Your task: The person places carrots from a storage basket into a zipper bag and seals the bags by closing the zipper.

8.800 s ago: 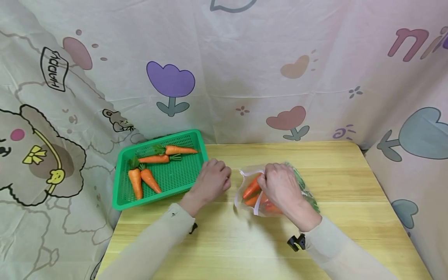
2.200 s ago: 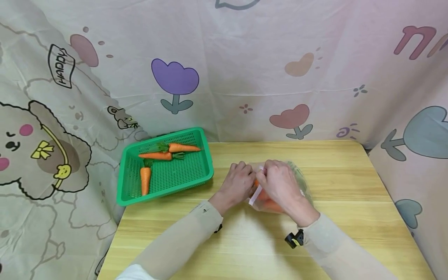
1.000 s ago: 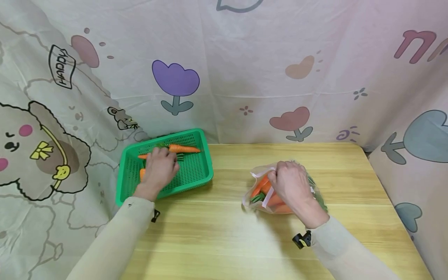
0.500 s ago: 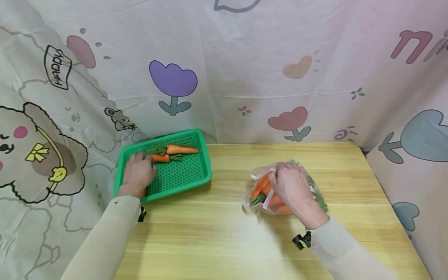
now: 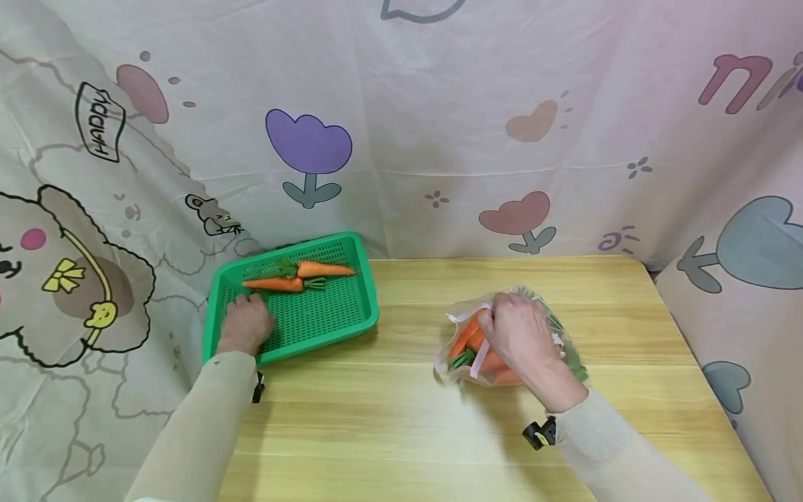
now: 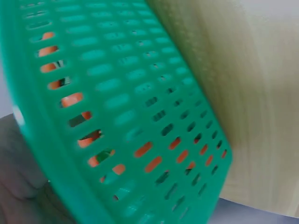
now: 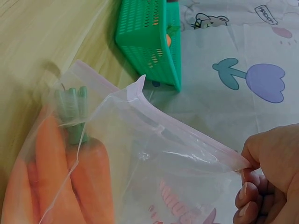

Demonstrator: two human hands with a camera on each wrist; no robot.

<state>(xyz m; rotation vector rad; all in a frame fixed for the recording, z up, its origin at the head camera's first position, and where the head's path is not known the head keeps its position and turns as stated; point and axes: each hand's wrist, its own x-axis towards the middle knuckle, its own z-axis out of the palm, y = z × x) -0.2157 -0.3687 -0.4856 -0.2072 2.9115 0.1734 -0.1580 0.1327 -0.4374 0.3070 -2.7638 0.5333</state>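
My left hand is down inside the green basket, over its left end. A sliver of orange carrot peeks out beside that hand; the fingertips are hidden, so whether they grip it cannot be seen. Two more carrots lie along the basket's back. With thumb and fingers my right hand pinches the mouth edge of a clear zip bag, holding it open. Several carrots with green tops lie inside the bag. In the left wrist view, orange shows through the slots of the basket wall.
Both hands work over a light wooden table. A printed cloth hangs behind the table and along its sides. Wooden surface lies between the basket and the bag.
Earlier, the left hand was at the bag's mouth; it has since returned to the basket's left end. Fewer carrots show in the basket than at first. The right hand still holds the bag.
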